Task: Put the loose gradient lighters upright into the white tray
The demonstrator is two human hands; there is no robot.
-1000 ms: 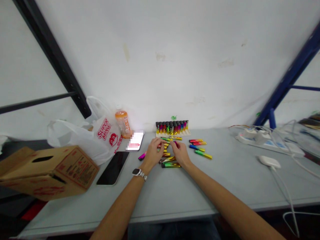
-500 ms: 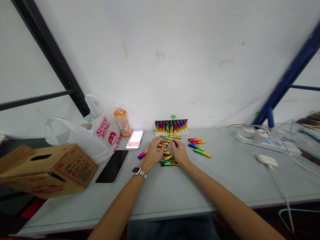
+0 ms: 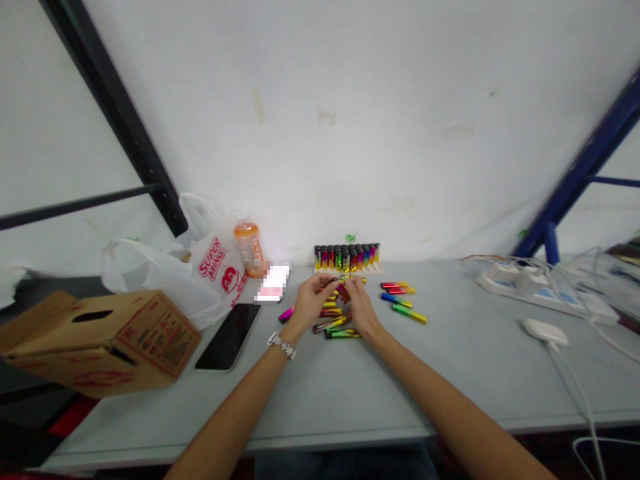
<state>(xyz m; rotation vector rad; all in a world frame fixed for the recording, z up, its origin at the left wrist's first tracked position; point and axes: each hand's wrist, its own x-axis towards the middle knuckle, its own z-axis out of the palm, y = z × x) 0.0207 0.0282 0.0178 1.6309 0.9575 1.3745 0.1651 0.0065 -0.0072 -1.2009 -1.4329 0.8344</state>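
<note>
My left hand (image 3: 311,300) and my right hand (image 3: 361,308) meet near the middle of the table. Between their fingertips is a dark red shiny lighter (image 3: 343,291), touched by both hands. Several coloured metallic lighters lie loosely below and between the hands, among them a green one (image 3: 343,334). Behind the hands a pale rack (image 3: 377,271) holds rows of upright lighters (image 3: 346,257) with black tops. Right of my right hand lie a few more, including a blue one (image 3: 397,300) and a green-yellow one (image 3: 409,314).
On the left are a cardboard box (image 3: 145,340), a white plastic bag (image 3: 200,280), an orange drink bottle (image 3: 251,250) and a black phone (image 3: 227,337). A white power strip (image 3: 545,297) and a white charger (image 3: 546,331) with cables lie at the right.
The view has shifted slightly. A dark red lighter now shows between my hands, where a green one and a purple piece showed at the fingertips before.
</note>
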